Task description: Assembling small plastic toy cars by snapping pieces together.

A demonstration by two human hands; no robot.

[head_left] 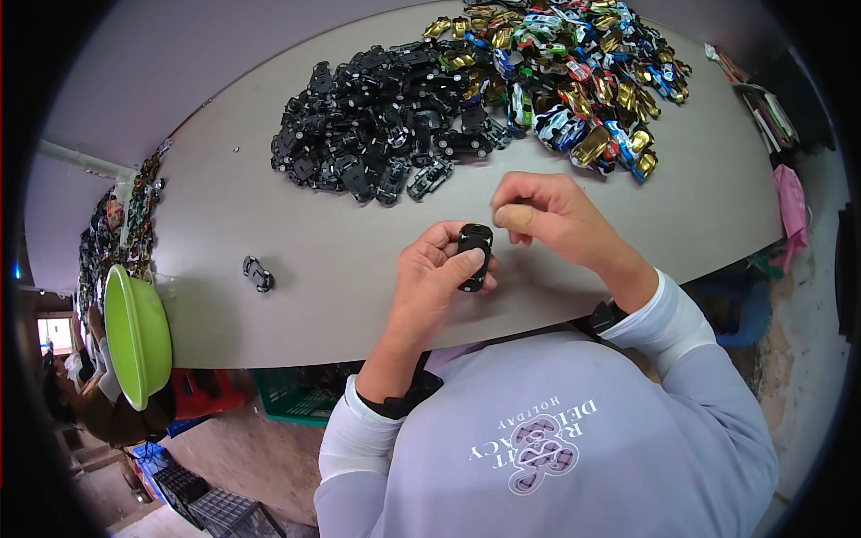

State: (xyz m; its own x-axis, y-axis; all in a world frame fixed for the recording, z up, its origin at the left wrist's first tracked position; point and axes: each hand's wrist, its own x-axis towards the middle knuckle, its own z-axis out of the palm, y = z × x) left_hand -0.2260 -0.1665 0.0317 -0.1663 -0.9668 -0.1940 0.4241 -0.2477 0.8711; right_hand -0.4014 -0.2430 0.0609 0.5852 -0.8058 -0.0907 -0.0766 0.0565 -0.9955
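My left hand [423,276] is closed around a small black toy car part [475,237], its thumb pressed on the upper face. To the right and slightly higher, my right hand [563,220] is held in a pinch, with a yellowish covering on the thumb; whatever lies between its fingertips is too small or hidden to name. Beyond my hands spreads a heap of black toy car bases [354,121] with wheels. It runs into a heap of shiny toy car bodies [574,85] in gold, blue, red and green. One dark toy car [257,274] lies alone on the left.
A lime-green basin [152,332] stands at the table's left edge, near another heap of toy parts [108,224] and another person [108,408]. Below are a green crate [296,399], a red stool [211,394] and a blue stool [735,309]. Pink cloth [789,215] hangs at right.
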